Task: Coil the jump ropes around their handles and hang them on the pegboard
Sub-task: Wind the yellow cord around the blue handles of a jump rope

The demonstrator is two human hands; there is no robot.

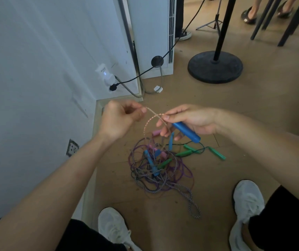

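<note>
The right hand (188, 120) grips a blue handle (186, 132) and pinches a pale braided rope (154, 117) at its tip; the left hand (121, 117) pinches the same rope just beside it. Below them, a tangle of jump ropes (163, 169) lies on the wooden floor (253, 109) near the white wall (36, 69), between two white sneakers (248, 201).

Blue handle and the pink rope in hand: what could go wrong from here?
1. The pink rope drops from the hands into the tangled pile on the floor; pulling may tighten knots or drag other ropes up.
2. The right hand holds both the blue handle and rope; the handle could slip while the left hand winds.
3. A rope loop lies near the white shoe: a possible snag.
</note>
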